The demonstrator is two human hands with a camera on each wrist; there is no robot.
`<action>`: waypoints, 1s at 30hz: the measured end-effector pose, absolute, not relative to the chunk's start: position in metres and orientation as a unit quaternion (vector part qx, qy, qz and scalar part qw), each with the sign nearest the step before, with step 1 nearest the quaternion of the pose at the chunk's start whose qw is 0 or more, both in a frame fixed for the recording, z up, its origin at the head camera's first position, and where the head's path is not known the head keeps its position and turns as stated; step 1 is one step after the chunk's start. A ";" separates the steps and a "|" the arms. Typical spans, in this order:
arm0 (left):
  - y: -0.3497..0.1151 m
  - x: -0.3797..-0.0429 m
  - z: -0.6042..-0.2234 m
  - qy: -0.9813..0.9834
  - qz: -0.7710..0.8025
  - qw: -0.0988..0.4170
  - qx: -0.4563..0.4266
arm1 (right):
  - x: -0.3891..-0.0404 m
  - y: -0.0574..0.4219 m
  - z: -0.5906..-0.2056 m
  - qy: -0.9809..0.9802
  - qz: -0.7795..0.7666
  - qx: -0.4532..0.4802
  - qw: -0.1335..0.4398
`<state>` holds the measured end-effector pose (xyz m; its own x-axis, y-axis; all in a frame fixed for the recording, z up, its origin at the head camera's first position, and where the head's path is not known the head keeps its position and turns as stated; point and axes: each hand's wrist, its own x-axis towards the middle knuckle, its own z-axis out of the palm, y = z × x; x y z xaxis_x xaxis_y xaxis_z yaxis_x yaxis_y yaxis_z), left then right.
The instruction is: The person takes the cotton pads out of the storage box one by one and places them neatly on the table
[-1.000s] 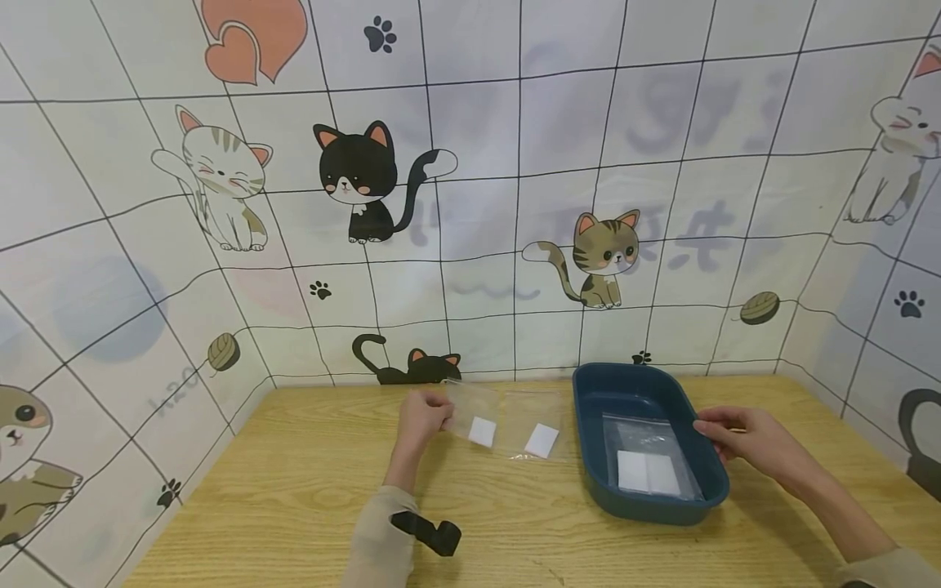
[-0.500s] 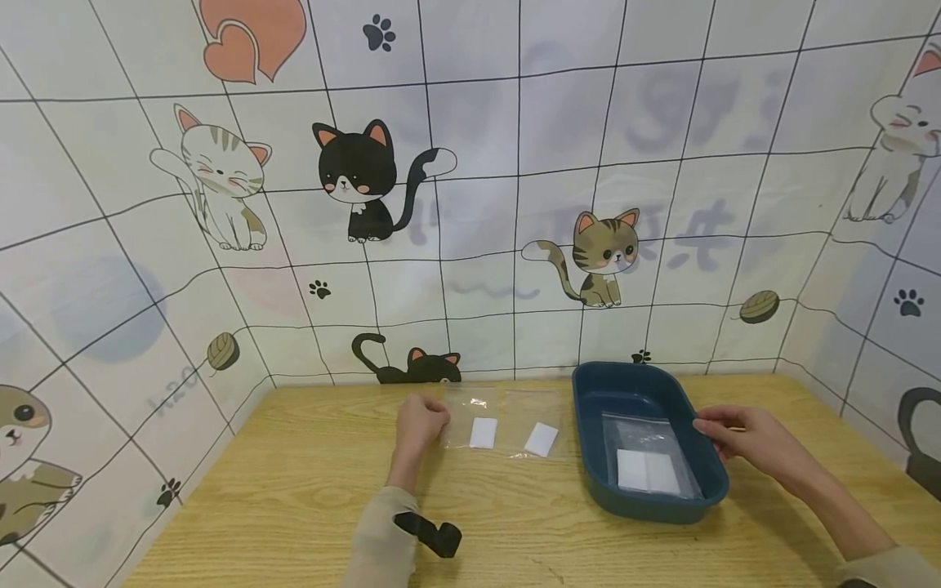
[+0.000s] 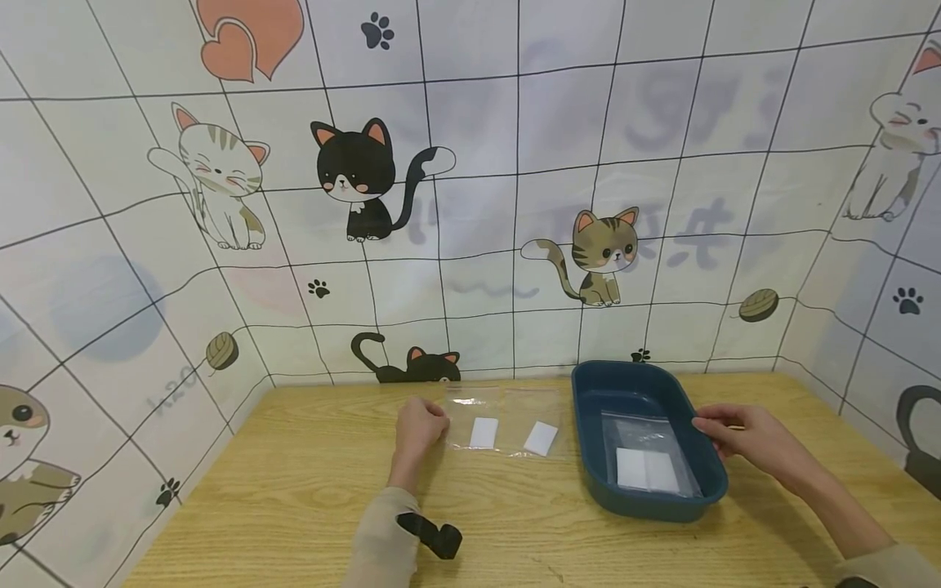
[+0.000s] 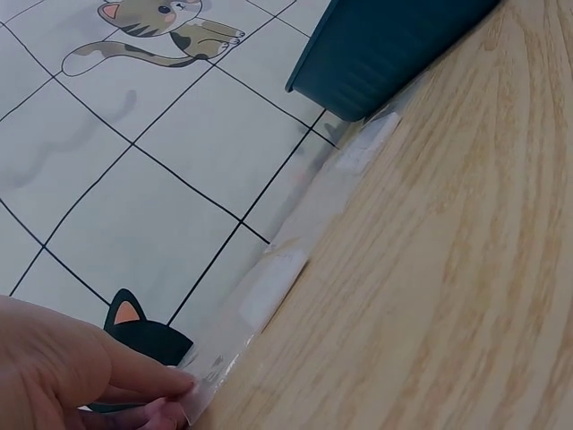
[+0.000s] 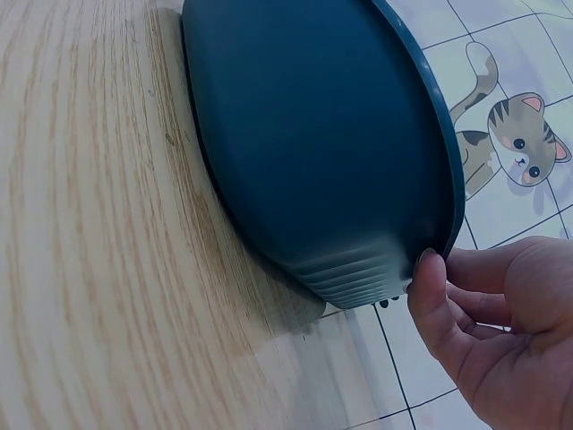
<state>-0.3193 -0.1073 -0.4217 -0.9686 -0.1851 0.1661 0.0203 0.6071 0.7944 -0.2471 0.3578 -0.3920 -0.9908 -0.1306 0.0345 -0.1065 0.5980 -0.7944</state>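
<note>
My left hand (image 3: 421, 426) pinches the left edge of a clear zip bag (image 3: 459, 408) lying on the wooden table. A white square piece (image 3: 483, 433) shows inside that bag; in the left wrist view the thumb and finger meet at the bag's corner (image 4: 208, 381). Just right of it lies a second clear zip bag (image 3: 522, 406) with a tilted white piece (image 3: 541, 438). A dark blue plastic bin (image 3: 647, 508) stands further right, its rim pinched between thumb and fingers of my right hand (image 3: 753, 437). Inside the bin, more clear bagging (image 3: 638, 429) holds white pieces (image 3: 647, 470).
The wooden table (image 3: 294, 498) ends at the back against a wall covering (image 3: 478, 204) printed with cats and grid lines. Side walls rise left and right. A black strap (image 3: 434, 535) sits on the left sleeve.
The left bag, earlier tilted with its top left corner raised, now lies flatter and straighter beside the second bag. My right hand and the bin keep their places.
</note>
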 end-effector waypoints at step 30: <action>-0.105 -0.322 -0.407 -0.861 -0.491 0.115 0.071 | -0.247 0.358 -0.392 0.897 -0.436 -0.066 0.013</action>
